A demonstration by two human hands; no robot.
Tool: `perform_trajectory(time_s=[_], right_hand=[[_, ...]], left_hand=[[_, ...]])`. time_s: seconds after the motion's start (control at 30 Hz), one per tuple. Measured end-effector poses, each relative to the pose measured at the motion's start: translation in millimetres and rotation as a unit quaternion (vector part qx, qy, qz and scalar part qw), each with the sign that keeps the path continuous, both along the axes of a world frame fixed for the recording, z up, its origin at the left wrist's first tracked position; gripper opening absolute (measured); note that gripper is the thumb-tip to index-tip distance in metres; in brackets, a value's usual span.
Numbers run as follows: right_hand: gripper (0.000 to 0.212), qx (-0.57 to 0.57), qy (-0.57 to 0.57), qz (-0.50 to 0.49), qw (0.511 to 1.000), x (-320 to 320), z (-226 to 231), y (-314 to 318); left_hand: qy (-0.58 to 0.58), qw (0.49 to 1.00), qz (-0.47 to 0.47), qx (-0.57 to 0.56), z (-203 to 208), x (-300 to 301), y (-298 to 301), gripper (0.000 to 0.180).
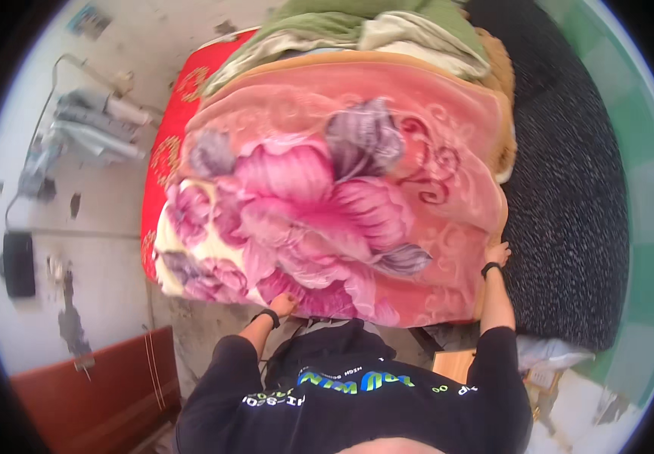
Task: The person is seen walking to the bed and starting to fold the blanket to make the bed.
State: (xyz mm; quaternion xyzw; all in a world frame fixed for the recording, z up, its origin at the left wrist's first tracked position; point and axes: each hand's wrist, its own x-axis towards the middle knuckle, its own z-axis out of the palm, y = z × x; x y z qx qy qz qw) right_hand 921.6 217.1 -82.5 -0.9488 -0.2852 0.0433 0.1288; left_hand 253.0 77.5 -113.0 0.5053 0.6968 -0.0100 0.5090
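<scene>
A thick pink blanket [456, 257] with large magenta flowers and grey leaves lies spread over a bed. At its near edge, left of the middle, my left hand [284, 304] is closed on the hem. My right hand [498, 253] is at the blanket's right side, with its fingers closed around the tan border; part of the grip is hard to see. A dark band circles each of my wrists.
Beyond the blanket are a bunched green and cream cover [425, 34] and brown plush bedding [498, 64]. Red bedding [162, 136] shows on the left. A black speckled surface [562, 181] lies along the right. A reddish-brown board [100, 393] stands lower left; clothes [88, 125] hang by the wall.
</scene>
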Motion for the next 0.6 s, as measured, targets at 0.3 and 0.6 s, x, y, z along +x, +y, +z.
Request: perform_trajectory(time_s=[0.3,0.6], right_hand=[[0.052,0.110,0.165,0.678,0.708,-441.8,76.5,-45.6],[0.043,-0.084,0.187,0.645,0.736,-613.0,2.6,-91.5]], left_hand=[[-0.116,0.963,0.242,-0.015,-10.6,-153.0,-63.2,0.024],[0.216,0.856,0.436,0.177,-55.8,-525.6,-47.5,0.052]])
